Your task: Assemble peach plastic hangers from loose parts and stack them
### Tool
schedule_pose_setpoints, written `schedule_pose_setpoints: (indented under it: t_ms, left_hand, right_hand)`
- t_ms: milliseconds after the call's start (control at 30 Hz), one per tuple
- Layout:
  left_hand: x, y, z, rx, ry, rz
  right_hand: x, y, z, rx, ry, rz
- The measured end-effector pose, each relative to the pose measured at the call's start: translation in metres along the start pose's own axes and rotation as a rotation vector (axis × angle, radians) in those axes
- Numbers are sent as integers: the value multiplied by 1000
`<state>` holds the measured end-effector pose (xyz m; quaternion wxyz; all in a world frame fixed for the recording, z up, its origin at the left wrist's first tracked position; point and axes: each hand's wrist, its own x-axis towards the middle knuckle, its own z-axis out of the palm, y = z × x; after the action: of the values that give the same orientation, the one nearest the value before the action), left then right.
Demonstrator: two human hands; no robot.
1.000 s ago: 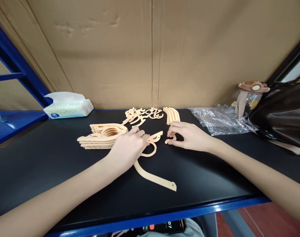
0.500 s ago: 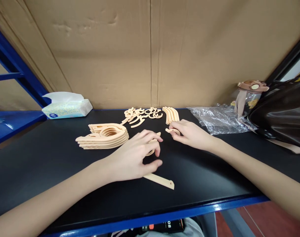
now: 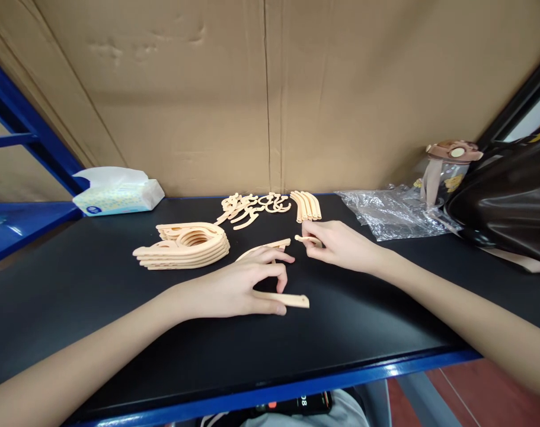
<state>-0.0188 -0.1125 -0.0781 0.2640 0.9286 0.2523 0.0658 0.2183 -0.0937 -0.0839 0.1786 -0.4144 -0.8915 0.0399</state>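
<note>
Beige plastic pieces that look like folding clothes-hanger parts lie about. My left hand (image 3: pixel 243 281) is closed with thumb and index finger on a flat hanger arm (image 3: pixel 296 300), whose holed end sticks out to the right. Just beyond these fingers another hanger arm (image 3: pixel 265 244) shows, partly covered by the hand. My right hand (image 3: pixel 336 246) pinches a small curved hanger hook (image 3: pixel 302 238), its tip pointing left; the fingers hide the rest. Left of my left hand stands a stack of curved hanger pieces (image 3: pixel 185 249).
Against the cardboard wall lie a heap of loose hooks (image 3: pixel 243 207) and a row of curved arms (image 3: pixel 306 206). A tissue pack (image 3: pixel 118 196) is at the left. Clear plastic bags (image 3: pixel 380 210), a bottle (image 3: pixel 450 169) and a dark bag (image 3: pixel 510 196) occupy the right. A blue edge (image 3: pixel 278 394) borders the black table.
My left thumb and index finger have closed on the near hanger arm, and its free end has swung up, away from the table's front edge. My right hand keeps the hook, nearly in place.
</note>
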Motion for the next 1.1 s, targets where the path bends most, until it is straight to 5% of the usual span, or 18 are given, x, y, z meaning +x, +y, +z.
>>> schedule_pose_setpoints:
  t_ms: [500,1100]
  left_hand:
    - [9,-7,11,-221,386,-94]
    - [7,-6,11,-165,405,-95]
  right_hand:
    - [-2,-7,1,96,-6,-2]
    - [0,-4,6,353,-6,59]
